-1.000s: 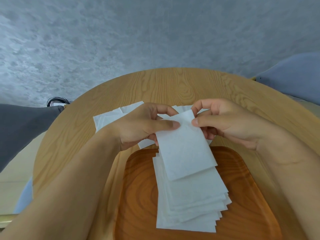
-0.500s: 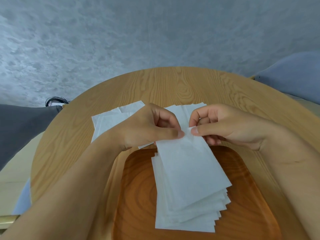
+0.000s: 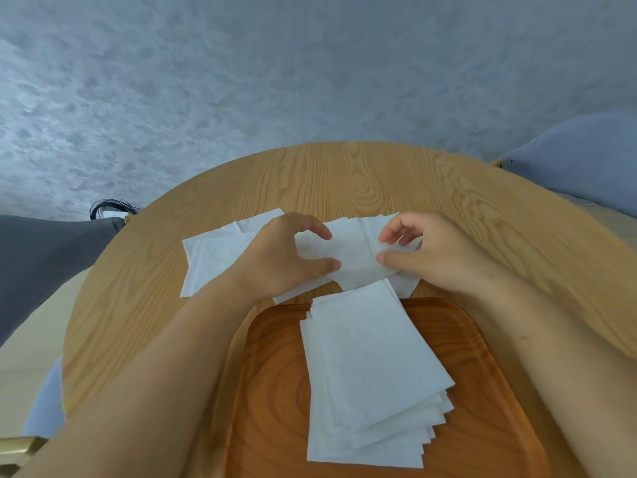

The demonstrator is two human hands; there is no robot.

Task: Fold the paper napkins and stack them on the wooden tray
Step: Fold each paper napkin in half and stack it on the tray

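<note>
Hands: left hand and right hand, fingers curled, rest on the loose napkins, pinching the top sheet.
Desk: round wooden desk.
Tray: wooden tray at near edge.
Stack: folded napkins piled on tray, fanned slightly.

folded napkins: plain white, with a faint embossed texture I can just make out
unfolded napkins: the same white, no print
wooden tray: warm reddish-brown under my arms, with dark ringed grain curving round
counter: pale honey wood, fine straight grain lines and one oval knot swirl
wall: mottled blue-grey, cloudy patches
chair on my right: soft lavender-blue
chair on my left: dark charcoal grey
cable: black, coiled
</note>
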